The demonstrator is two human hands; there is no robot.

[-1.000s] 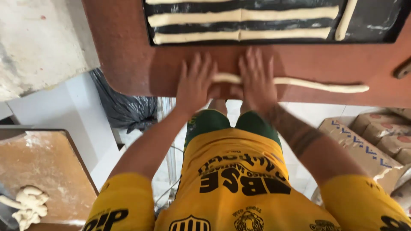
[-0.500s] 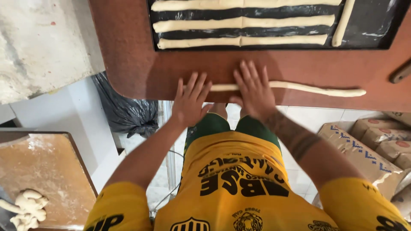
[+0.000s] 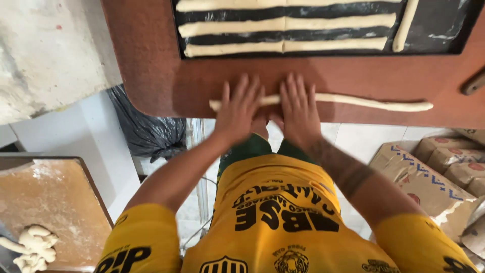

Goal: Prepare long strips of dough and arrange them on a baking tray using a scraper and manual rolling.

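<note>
A long thin rope of pale dough (image 3: 374,102) lies across the brown wooden table (image 3: 151,76). My left hand (image 3: 238,108) and my right hand (image 3: 298,106) press flat on the rope side by side, fingers spread, covering its left part. The rope's left end (image 3: 216,104) pokes out beside my left hand and its right end reaches far to the right. Beyond the hands stands a black baking tray (image 3: 454,30) with several finished dough strips (image 3: 288,24) laid in rows.
A black plastic bag (image 3: 146,134) hangs under the table at left. Cardboard boxes (image 3: 434,162) are stacked on the floor at right. At lower left a floured wooden board (image 3: 50,202) bears a clump of dough pieces (image 3: 28,245).
My hands have slid forward over the rope and come closer together. The rope's left end now shows beside my left hand.
</note>
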